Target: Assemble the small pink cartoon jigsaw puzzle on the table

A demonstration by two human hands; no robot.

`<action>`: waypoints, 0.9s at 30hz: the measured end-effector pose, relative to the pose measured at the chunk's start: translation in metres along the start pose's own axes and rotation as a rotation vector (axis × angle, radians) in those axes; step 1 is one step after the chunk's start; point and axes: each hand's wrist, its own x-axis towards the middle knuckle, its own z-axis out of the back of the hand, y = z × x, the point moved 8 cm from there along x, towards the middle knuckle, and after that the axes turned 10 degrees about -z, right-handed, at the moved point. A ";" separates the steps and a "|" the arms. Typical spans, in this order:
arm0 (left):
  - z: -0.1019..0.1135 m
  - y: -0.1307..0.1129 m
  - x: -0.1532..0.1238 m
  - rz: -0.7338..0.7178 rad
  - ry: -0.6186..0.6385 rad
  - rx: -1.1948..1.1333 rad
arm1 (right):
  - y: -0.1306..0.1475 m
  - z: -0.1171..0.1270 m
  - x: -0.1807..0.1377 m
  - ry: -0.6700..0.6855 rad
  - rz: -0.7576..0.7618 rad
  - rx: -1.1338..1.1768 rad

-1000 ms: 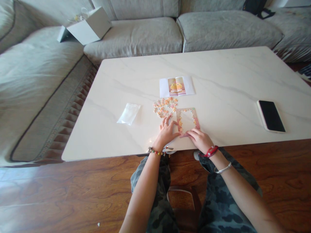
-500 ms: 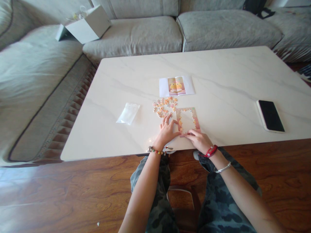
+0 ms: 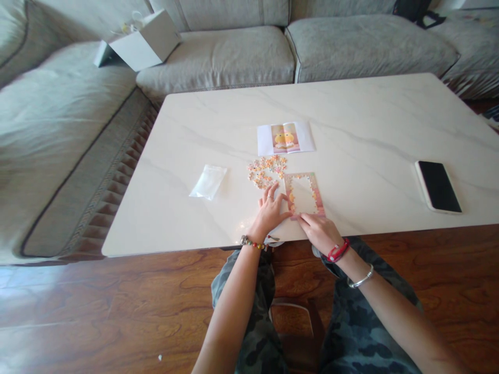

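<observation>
Both forearms are extended forward from the lap, converging toward the near edge of the tabletop [image 3: 218, 119]. The left hand [image 3: 271, 213] is laid palm-down, fingers spread and lightly curled, thumb stretched toward the right hand [image 3: 317, 230]. The right hand is rested palm-down at that edge, index finger pointed toward the left thumb. Nothing is seen gripped. Bracelets are worn on both wrists.

The table [image 3: 351, 119] at the frame's middle looks like glossy smooth marble, the floor [image 3: 97, 311] below polished wood, the sofa [image 3: 218, 52] above matt rough cloth
</observation>
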 end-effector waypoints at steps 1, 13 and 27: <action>0.001 -0.002 0.000 -0.011 -0.004 0.004 | 0.002 -0.001 0.000 0.001 -0.009 -0.024; 0.055 0.036 -0.007 0.108 -0.380 -0.119 | -0.011 -0.005 0.002 0.015 -0.027 0.035; 0.059 0.053 -0.010 0.265 -0.486 -0.156 | -0.012 -0.013 -0.001 -0.002 -0.098 0.221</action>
